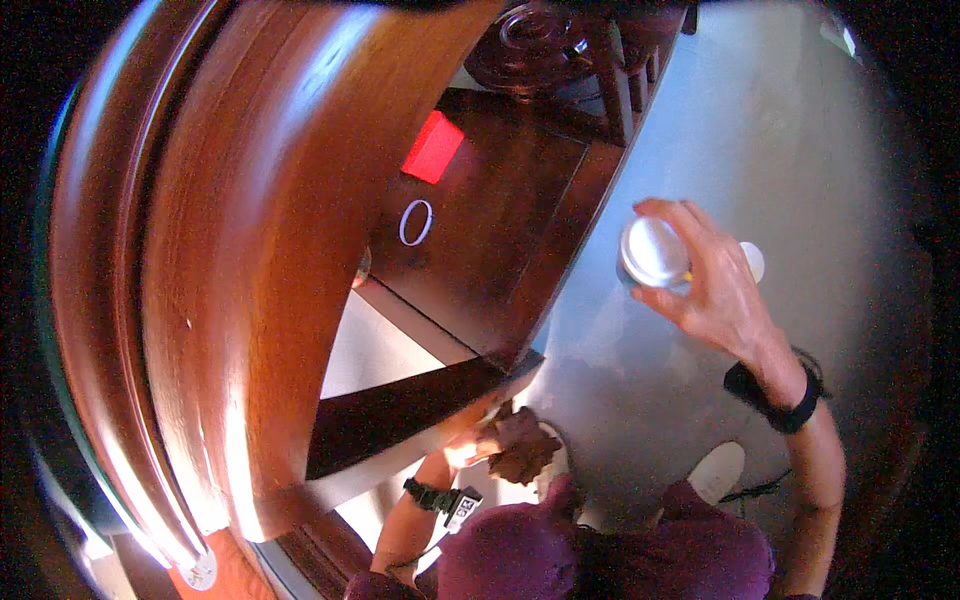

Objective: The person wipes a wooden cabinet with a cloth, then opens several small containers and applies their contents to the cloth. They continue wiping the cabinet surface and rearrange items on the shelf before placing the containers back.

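Note:
My right hand (716, 292) grips a round container with a shiny silver lid (654, 251), thumb and fingers wrapped around its sides, above the grey floor. Lower down, my left hand (466, 448) holds a crumpled brown cloth (523, 444) beside the corner of a wooden piece of furniture. Bright light washes out part of that hand. On the dark wooden lower shelf (517, 202) lie a red box (433, 148) and a thin pale ring (415, 223).
A large polished wooden top (247, 247) curves along the left. At the back, a dark glossy round object (529, 49) sits near wooden slats (615, 90). A white round thing (752, 262) shows behind my right hand. My shoe (716, 469) stands on the floor (622, 390).

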Demonstrator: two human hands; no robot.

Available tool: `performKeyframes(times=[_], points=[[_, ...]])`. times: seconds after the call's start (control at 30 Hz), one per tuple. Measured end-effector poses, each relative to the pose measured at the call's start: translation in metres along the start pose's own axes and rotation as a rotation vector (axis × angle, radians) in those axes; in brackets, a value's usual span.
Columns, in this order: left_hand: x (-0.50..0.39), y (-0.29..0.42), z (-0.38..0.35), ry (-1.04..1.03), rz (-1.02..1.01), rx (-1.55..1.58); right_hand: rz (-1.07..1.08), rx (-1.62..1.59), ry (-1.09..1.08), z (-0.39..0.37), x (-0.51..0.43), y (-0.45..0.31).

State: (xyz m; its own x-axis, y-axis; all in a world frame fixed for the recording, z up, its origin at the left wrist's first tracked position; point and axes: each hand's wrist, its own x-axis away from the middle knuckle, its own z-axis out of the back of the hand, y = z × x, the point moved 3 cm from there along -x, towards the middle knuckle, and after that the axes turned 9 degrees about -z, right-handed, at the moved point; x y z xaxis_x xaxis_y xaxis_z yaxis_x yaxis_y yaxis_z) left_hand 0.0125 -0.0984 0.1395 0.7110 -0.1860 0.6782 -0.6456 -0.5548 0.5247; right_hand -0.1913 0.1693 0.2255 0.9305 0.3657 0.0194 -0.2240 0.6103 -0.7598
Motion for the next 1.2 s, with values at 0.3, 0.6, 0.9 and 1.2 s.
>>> performKeyframes(times=[0.3,0.6,0.9,1.2], points=[[0.067,0.070,0.040,0.406,-0.314,-0.080,0.175,0.114,0.120,-0.046,-0.066,-0.024],[0.051,0.107,0.014,0.519,-0.425,-0.180,0.264,0.060,0.093,-0.053,-0.049,-0.038],[0.040,0.121,-0.012,0.538,-0.455,-0.296,0.297,-0.103,-0.205,-0.089,-0.009,-0.070],[0.034,0.148,-0.039,0.645,-0.468,-0.796,0.333,-0.167,-0.181,-0.094,0.003,-0.078]])
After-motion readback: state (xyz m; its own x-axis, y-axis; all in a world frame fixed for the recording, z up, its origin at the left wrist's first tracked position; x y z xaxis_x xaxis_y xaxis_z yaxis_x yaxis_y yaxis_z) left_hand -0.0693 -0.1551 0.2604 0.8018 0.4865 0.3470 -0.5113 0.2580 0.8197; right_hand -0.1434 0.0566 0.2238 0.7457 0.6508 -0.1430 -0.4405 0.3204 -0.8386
